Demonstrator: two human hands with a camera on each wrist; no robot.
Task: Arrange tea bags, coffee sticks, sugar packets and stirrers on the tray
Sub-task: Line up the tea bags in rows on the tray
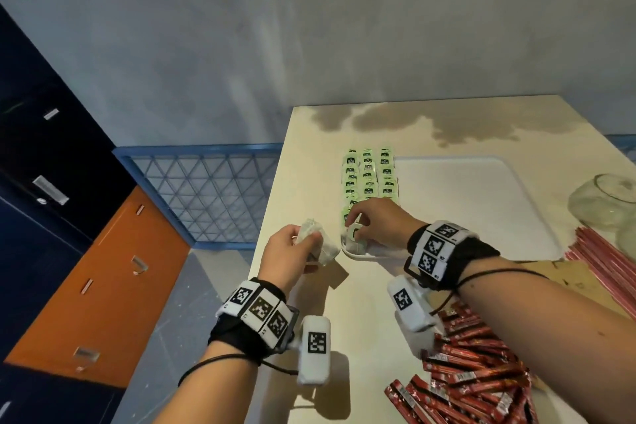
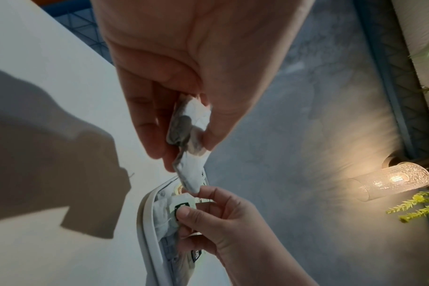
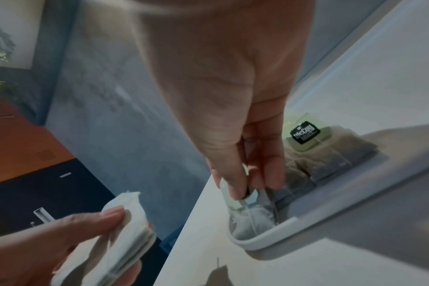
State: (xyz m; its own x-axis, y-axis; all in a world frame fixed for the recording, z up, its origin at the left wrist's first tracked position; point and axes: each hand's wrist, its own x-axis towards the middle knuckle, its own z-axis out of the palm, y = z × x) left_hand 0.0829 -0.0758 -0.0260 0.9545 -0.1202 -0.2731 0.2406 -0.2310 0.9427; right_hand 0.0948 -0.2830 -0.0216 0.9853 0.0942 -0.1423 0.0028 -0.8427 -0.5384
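Observation:
A white tray lies on the cream table. Rows of tea bags with green tags fill the tray's left side. My left hand hovers just left of the tray's near corner and grips a small stack of tea bags, seen again as tea bags and tea bags. My right hand reaches into the tray's near-left corner and pinches the green tag of a tea bag lying there. Red coffee sticks lie piled near the table's front right.
Thin red stirrers lie at the right edge beside a glass jar. The table's left edge runs close to my left hand. Beyond it are a blue lattice rail and orange and dark cabinets. A wall lamp glows.

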